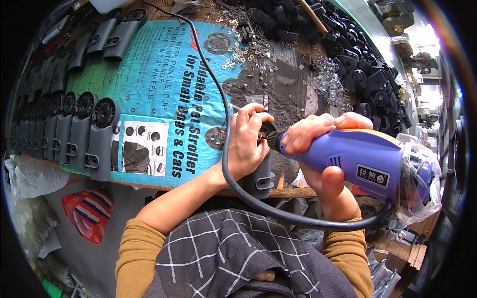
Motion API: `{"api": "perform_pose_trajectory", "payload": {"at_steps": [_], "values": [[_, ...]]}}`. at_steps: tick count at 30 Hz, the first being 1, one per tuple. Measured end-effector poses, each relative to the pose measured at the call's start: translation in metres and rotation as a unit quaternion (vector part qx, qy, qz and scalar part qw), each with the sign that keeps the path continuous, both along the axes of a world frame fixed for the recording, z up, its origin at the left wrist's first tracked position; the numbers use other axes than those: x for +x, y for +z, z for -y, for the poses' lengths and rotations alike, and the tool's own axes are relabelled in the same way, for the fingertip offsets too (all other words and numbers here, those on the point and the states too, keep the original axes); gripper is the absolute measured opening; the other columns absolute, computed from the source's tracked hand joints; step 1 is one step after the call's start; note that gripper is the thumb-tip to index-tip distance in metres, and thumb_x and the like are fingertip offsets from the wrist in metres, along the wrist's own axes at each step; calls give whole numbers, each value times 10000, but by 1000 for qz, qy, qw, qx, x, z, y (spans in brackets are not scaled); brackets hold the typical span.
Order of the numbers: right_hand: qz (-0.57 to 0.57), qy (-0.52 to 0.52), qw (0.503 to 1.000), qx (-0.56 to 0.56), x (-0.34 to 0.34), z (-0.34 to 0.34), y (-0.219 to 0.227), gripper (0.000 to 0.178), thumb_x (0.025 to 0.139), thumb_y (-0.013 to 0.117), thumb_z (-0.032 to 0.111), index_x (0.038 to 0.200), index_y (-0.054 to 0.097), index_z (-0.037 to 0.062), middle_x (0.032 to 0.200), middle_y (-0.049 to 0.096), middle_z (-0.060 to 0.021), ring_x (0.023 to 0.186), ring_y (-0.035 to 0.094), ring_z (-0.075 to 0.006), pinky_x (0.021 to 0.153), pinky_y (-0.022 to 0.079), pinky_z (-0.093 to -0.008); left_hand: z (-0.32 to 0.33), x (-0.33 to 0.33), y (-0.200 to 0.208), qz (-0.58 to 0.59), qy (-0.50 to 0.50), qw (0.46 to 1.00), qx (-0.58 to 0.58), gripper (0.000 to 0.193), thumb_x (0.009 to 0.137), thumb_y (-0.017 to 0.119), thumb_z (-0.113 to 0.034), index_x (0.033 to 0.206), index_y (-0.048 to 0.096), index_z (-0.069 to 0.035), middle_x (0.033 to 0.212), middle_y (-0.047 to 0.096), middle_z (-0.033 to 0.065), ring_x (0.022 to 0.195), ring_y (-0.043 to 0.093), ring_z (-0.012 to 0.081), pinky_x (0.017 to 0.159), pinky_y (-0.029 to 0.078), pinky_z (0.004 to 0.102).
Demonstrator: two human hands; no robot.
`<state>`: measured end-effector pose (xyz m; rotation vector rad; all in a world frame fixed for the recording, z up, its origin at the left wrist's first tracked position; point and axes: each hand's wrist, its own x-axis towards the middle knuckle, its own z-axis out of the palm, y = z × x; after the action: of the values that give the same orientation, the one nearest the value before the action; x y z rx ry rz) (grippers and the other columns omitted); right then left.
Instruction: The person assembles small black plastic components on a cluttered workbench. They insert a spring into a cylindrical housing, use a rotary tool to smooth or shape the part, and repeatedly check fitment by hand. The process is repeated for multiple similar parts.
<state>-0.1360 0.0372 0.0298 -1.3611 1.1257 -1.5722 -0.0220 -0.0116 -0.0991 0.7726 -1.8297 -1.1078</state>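
My right hand (315,136) is wrapped round the front of a purple electric screwdriver (357,156), held almost level. Its black nose points left, and its bit meets the middle of a dark grey plastic castor wheel assembly (259,180). My left hand (246,136) closes round the wheel end of that assembly and covers much of it, while the grey leg with its slotted tab sticks out toward me at the table edge. A thick black cable (224,107) runs from the screwdriver's rear, loops in front of my body and passes over my left wrist.
Rows of similar grey castor assemblies (104,124) line the table's left side on a printed blue and green sheet (149,64). Scattered nuts (241,49), metal springs (330,82) and a heap of black wheel parts (360,64) lie at the back and right.
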Motion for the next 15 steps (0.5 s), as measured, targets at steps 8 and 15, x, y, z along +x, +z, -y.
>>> {"api": "perform_pose_trajectory", "payload": {"at_steps": [8,15], "values": [[-142,5,989,46,-9,8,2,655,816,617,669,1000,495,53,777,557,-94,750,586,-230,735,513,-390,6,-1,-2,-6,-27,1000,15,398,698,684,-27,1090,615,-39,1230,471,193,1129,482,362,996,400,435],[-27,-226,974,-25,-45,48,-2,249,906,649,242,960,541,24,697,625,-79,570,619,-169,521,497,-292,7,5,-4,10,-69,997,35,391,793,716,-148,1142,572,-45,1210,536,199,1183,493,367,1014,408,425]]}}
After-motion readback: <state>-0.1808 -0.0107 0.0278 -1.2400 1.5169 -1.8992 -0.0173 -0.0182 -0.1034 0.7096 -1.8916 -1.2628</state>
